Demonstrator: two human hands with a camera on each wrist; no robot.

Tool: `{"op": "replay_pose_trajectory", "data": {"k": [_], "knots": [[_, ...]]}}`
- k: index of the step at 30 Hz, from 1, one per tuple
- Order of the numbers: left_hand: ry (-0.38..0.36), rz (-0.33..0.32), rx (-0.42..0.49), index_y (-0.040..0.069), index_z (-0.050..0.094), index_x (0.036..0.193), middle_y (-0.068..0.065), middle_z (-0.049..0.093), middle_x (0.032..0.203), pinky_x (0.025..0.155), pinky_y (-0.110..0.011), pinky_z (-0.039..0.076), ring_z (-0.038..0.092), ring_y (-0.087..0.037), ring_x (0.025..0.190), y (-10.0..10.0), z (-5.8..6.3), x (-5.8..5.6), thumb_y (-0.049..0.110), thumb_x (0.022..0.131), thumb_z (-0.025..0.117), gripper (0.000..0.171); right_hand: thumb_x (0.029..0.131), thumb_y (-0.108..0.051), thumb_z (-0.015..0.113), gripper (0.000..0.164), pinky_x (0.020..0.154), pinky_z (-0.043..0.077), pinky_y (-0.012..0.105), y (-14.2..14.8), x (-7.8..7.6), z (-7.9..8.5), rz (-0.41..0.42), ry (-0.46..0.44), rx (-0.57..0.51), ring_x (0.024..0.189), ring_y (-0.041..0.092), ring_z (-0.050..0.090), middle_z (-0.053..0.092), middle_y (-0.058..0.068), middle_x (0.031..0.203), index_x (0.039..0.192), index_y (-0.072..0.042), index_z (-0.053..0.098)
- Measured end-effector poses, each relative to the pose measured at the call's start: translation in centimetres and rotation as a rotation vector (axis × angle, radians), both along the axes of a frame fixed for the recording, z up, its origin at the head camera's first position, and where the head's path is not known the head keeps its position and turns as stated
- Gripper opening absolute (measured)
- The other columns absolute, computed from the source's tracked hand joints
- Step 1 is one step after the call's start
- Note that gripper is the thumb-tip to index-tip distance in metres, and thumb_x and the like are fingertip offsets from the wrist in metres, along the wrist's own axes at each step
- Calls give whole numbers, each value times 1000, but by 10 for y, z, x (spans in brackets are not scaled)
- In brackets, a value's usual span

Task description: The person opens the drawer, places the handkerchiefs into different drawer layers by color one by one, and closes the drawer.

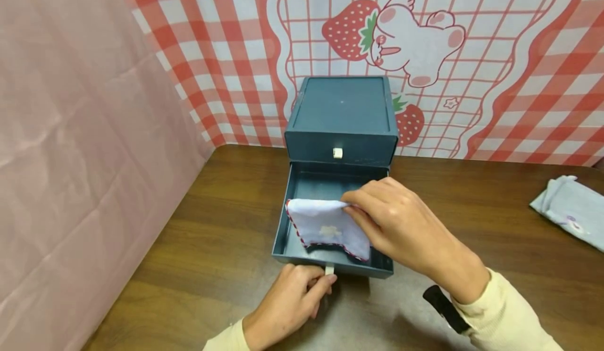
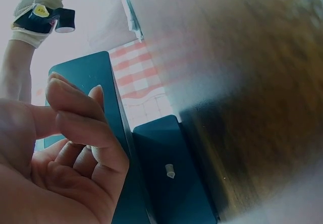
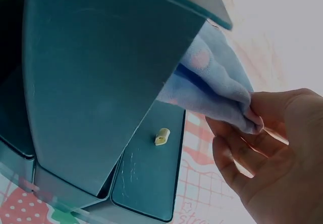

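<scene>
The dark blue-green plastic lower drawer (image 1: 316, 186) is already pulled out, the left hand (image 1: 289, 294) pinching its white tab (image 1: 330, 270), while the right hand (image 1: 396, 220) pinches a pale, red-trimmed fabric cloth (image 1: 325, 219) over it, seemingly not yet released.

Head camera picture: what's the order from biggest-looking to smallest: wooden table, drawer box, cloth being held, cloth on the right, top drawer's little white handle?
1. Wooden table
2. Drawer box
3. Held cloth and right-side cloth: too alike to rank; the picture's edge cuts off the second.
4. White handle
</scene>
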State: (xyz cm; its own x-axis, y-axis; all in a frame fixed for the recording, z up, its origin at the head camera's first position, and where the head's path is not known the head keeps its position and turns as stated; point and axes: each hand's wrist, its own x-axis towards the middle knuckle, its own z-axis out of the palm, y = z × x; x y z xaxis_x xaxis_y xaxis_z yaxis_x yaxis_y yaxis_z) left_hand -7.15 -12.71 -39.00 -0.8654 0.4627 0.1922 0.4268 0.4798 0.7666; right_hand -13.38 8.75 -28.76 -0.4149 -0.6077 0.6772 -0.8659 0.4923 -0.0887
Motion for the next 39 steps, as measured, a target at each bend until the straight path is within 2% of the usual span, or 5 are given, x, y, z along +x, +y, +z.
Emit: {"op": "replay_pose_trajectory", "data": {"k": [6, 11, 19, 32, 39], "knots": [[6, -2, -2, 12, 65, 74, 16, 47, 44, 45, -11, 38, 43, 12, 39, 0, 0, 0, 25, 104, 55, 34, 95, -16, 66, 12, 78, 49, 37, 1, -3, -3, -12, -20, 27, 83, 17, 63, 69, 0, 90, 101, -6, 70], [-5, 0, -6, 12, 65, 73, 17, 47, 44, 46, -11, 38, 43, 12, 40, -1, 0, 0, 27, 104, 54, 35, 89, -10, 71, 11, 78, 50, 38, 4, -10, -7, -35, -26, 39, 82, 17, 62, 68, 1, 88, 100, -6, 70], [-8, 4, -6, 12, 65, 74, 18, 46, 44, 46, -11, 39, 43, 12, 39, -1, 0, 0, 26, 103, 55, 34, 88, -10, 72, 13, 78, 49, 39, 7, -21, -12, -75, -7, 57, 80, 19, 63, 69, 3, 87, 100, -5, 70], [3, 7, -16, 12, 66, 74, 17, 46, 44, 47, -10, 38, 42, 12, 39, 0, -1, 0, 24, 103, 56, 33, 89, -9, 71, 9, 72, 49, 41, 12, -39, -28, -157, 14, 43, 77, 22, 64, 70, 7, 85, 97, -4, 70], [5, 5, -13, 12, 66, 74, 17, 46, 44, 46, -10, 38, 42, 12, 39, 0, -2, 0, 24, 103, 56, 33, 89, -9, 71, 7, 68, 47, 40, 13, -45, -32, -209, 14, 42, 73, 23, 63, 69, 7, 80, 94, -4, 71]]}}
